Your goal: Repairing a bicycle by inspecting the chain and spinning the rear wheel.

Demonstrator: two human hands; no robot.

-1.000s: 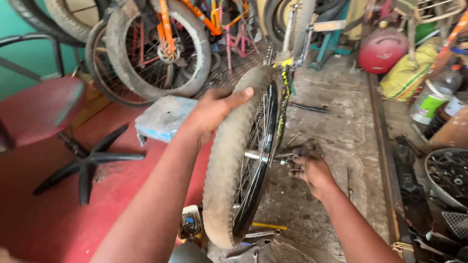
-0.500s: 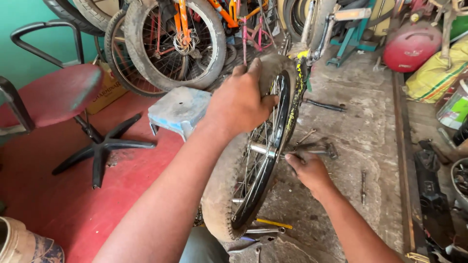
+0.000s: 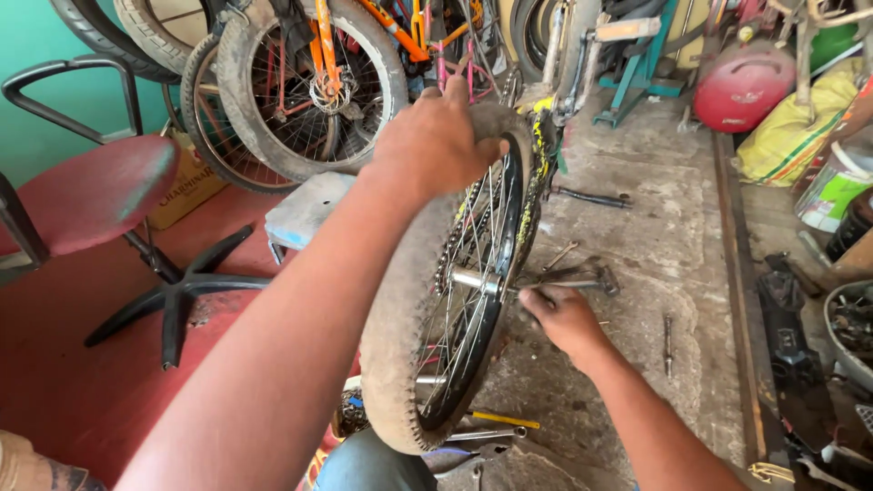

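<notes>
Overhead, left hand [image 3: 435, 136] fingers curl tight over the dusty tyre [image 3: 400, 309]; right hand [image 3: 566, 318] fingers pinch the axle tool [image 3: 573, 277].

A brown cardboard box [image 3: 186, 186] with red printing on its side stands on the floor at the left, behind the red chair seat and under the leaning bicycle wheels. At the right edge a round container [image 3: 832, 191] carries a green and white label. Behind it lies a yellow sack [image 3: 782, 136] with red and green stripes, just beside a red round tank.
</notes>
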